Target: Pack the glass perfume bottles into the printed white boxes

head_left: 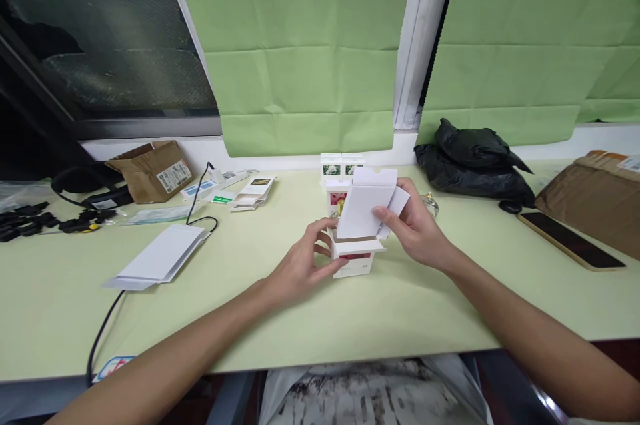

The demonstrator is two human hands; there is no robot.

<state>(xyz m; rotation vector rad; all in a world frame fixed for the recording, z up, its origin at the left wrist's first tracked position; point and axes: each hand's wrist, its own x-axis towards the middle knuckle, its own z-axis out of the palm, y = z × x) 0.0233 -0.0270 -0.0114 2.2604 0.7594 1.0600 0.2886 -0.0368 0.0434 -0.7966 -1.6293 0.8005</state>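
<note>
In the middle of the table stands a small white box [356, 266] with a red printed band, its top open. My left hand [304, 255] grips this box at its left side, thumb on the front face. My right hand [417, 228] pinches a folded white card insert [365, 205] by its right side. The insert's lower edge is at the box's open top; whether it reaches inside I cannot tell. Just behind is another white box [333, 198] with a red flower picture, partly covered by the insert. A shiny glass-like item [430, 205] shows beyond my right hand.
Two small boxes with white flower pictures [332, 168] stand at the back. Folded white cardboard [163, 255], flat printed cartons [254, 193], a black cable [107, 325] and a brown carton [155, 171] lie left. Rightward are a black plastic bag [473, 161], a phone [570, 238] and a brown parcel [595, 201].
</note>
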